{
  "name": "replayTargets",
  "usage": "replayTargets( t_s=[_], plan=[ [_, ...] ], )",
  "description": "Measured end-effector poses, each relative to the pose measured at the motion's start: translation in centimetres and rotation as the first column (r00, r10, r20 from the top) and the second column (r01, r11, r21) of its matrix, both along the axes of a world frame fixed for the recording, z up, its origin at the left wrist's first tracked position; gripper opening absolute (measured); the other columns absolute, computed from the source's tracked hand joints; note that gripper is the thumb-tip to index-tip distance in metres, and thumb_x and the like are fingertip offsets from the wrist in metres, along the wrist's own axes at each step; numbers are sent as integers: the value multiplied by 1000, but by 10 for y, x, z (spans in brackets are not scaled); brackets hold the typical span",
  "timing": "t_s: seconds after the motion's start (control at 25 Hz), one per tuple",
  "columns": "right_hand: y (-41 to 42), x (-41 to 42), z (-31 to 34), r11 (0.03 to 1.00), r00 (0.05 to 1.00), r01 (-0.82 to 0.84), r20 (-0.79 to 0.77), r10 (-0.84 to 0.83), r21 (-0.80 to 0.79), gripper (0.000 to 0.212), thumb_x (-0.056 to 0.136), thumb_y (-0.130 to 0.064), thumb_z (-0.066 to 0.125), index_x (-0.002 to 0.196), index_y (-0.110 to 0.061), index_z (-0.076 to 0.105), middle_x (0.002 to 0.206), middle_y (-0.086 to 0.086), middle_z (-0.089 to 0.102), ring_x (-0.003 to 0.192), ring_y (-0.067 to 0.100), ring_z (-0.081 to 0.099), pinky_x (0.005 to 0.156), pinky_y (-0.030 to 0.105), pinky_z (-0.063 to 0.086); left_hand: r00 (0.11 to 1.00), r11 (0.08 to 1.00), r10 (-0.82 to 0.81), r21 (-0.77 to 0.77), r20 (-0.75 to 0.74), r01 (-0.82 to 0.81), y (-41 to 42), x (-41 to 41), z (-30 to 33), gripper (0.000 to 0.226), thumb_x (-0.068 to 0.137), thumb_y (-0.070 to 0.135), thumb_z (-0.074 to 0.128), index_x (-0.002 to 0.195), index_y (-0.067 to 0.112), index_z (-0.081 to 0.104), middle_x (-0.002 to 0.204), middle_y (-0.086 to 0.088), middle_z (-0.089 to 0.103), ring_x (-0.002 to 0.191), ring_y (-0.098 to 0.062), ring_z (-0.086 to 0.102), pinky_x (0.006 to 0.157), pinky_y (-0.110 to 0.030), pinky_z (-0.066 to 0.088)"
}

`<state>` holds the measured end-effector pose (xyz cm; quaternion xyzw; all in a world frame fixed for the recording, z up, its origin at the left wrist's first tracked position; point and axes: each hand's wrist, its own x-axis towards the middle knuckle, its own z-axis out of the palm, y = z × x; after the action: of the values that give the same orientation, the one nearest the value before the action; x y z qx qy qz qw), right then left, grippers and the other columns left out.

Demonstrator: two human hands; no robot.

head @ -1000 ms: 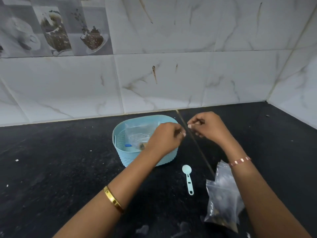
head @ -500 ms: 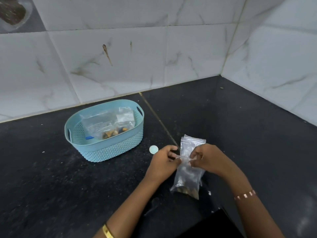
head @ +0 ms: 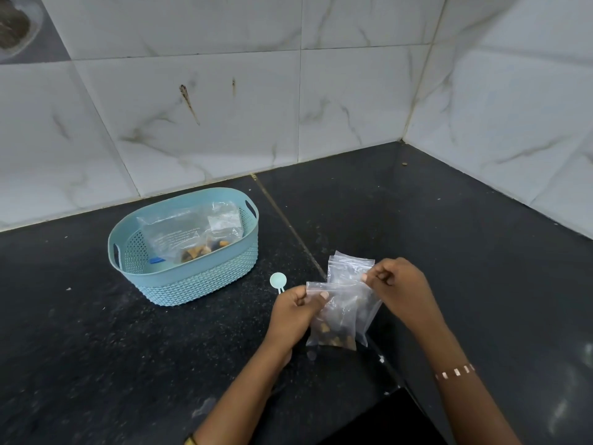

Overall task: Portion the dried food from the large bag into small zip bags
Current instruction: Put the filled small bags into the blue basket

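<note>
A: Why are both hands up at the top of that bag (head: 333, 319)?

B: It looks like a sealing or opening hold. The left hand (head: 293, 311) pinches the strip at its left end, thumb on the near face; the right hand (head: 399, 289) pinches farther along, at the left hand's 2 o'clock. The top is drawn out between them, so the bag hangs upright and the food (head: 332, 337) sits at the bottom, away from the mouth.

A: Is the zip closed?

B: Cannot tell; the plastic is clear and the strip is blurred.

A: There is more plastic behind it.

B: Yes, a second bag (head: 349, 268) stands just behind, toward 1 o'clock, overlapping the first. Whether the right hand's fingers also catch it is not clear.

A: And the spoon (head: 278, 281)?

B: It lies on the counter (head: 449, 252) at the left hand's 11 o'clock, its handle hidden under the knuckles. Probably parked within reach for the next scoop.

A: Where is the large bag (head: 179, 234)?

B: In the basket (head: 192, 284), at 10 o'clock from the hands and well apart, lying slanted with brown pieces gathered at its low end. A smaller bag (head: 224, 220) lies beside it, likely a finished portion, so the basket seems to serve as both store and drop-off.
</note>
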<state>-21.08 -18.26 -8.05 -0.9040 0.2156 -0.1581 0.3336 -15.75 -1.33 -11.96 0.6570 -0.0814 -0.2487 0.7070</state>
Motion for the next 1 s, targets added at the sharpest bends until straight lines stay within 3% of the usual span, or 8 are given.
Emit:
replayTargets(
  t_s=[0.2,0.28,0.44,0.52,0.6,0.68,0.8,1.0],
  plan=[
    [-8,0,-9,996,969,17,-246,4,83,28,77,-13,68,57,-19,50,58,-5,51,55,7,45,51,20,33,999,999,33,-9,-37,-34,-2,0,2,12,86,10,61,88,3,72,67,-2,71,57,-9,63,54,-19,49],
    [-4,2,-8,993,982,-33,-182,54,116,33,77,-8,67,52,-17,48,53,-6,45,52,6,41,51,20,32,995,998,54,-9,-79,-55,-1,1,1,13,86,10,62,87,3,72,71,-7,72,61,-14,64,56,-22,50],
    [8,6,3,940,992,-115,-15,126,321,12,78,-6,65,69,0,61,60,5,59,56,11,50,58,23,41,988,994,100,-38,-114,-104,3,2,4,14,85,9,62,88,-1,71,83,-19,71,69,-23,64,62,-28,53],
    [19,9,11,886,984,-179,64,168,428,8,81,-6,63,74,-2,64,68,13,68,59,13,59,59,23,46,985,988,135,-59,-111,-142,7,3,11,13,85,9,62,87,0,71,78,-15,72,66,-21,66,58,-27,54],
    [28,16,19,852,972,-231,140,187,470,10,83,-5,62,75,-9,66,71,8,71,60,8,64,58,21,48,981,979,181,-83,-75,-187,15,5,21,12,85,9,61,86,2,71,74,-11,73,63,-18,68,55,-25,54],
    [37,24,30,835,958,-275,205,198,477,14,84,-5,62,75,-14,68,68,-1,70,59,1,63,56,18,47,972,963,236,-125,-23,-237,25,7,31,11,85,9,61,83,5,71,75,-11,73,65,-19,68,57,-26,55],
    [53,40,51,810,919,-374,299,257,452,18,83,-4,63,72,-18,68,64,-3,70,61,5,64,59,18,49,940,930,338,-170,49,-326,46,13,49,11,85,10,61,80,10,71,75,-8,73,68,-18,68,61,-27,55],
    [89,81,93,755,824,-538,422,377,375,17,82,-6,65,72,-20,67,59,-6,70,61,7,65,62,15,52,822,841,533,-235,201,-488,95,36,90,8,84,13,63,77,14,69,70,1,69,65,-12,64,63,-26,54]
  ],
)
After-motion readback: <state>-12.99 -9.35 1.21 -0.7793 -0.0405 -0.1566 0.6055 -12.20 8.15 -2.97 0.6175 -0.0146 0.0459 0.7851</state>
